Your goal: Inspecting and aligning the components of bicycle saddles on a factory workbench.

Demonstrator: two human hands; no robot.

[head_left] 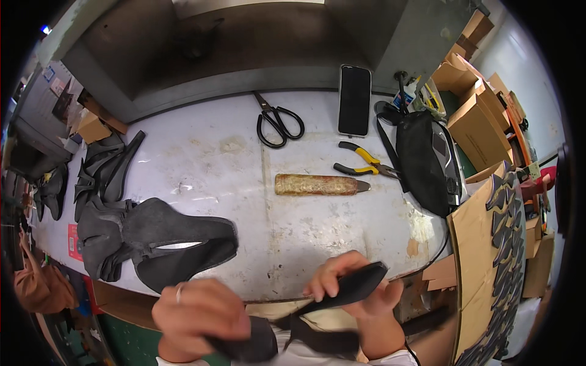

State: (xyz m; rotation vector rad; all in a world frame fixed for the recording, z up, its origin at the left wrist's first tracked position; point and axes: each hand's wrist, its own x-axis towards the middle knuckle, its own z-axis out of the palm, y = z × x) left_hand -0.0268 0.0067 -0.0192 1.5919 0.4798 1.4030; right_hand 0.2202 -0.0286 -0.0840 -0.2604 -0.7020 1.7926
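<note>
A black shoe upper, made of soft curved panels, is stretched between my hands at the table's front edge. My right hand pinches one end, with the fingers over its near side and the thumb behind it. My left hand, wearing a ring and somewhat blurred, is closed on the other end. More black shoe uppers lie in an overlapping pile just beyond my left hand. Ahead of my right hand is a short knife with a tape-wrapped handle.
Black-handled scissors, yellow-and-black pliers and a phone lie on the white table. A black pouch rests against a small device at right. Cardboard with rows of dark cut pieces stands beside the table; a grey metal housing borders the back.
</note>
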